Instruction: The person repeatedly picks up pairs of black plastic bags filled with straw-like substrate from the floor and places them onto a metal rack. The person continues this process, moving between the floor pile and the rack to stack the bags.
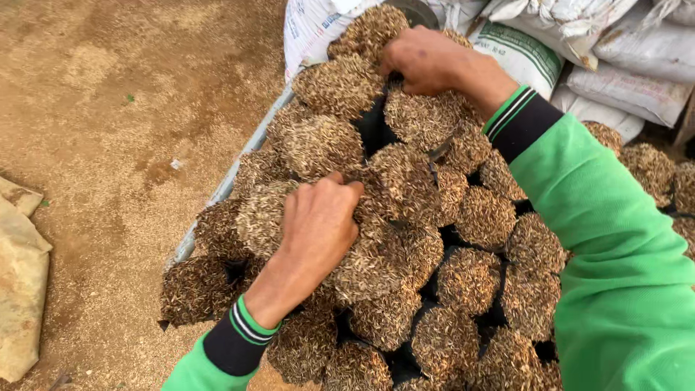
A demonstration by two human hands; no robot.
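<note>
A person in green sleeves with dark striped cuffs bends over a tightly packed stack of small black bags [376,130], each filled to the brim with brown husks. The left hand [318,224] presses down near the middle of the stack, its fingers curled and closed around the husk-topped mouth of one bag [376,261]. The right hand [423,61] reaches to the far end, fingers bent and gripping the top of another bag [416,116] there. The bags lie bunched together on what looks like a pale-rimmed tray or barrow [232,181], its edge showing on the left. As far as I can judge, the filling is done for every bag in sight, since all are heaped full; what goes on now seems to be shifting or settling them, and most sit untouched. White sacks [521,43] are piled at the far right, loose husks cover the dirt ground [108,145] to the left, and a tan sack [22,289] lies at the near left edge.
</note>
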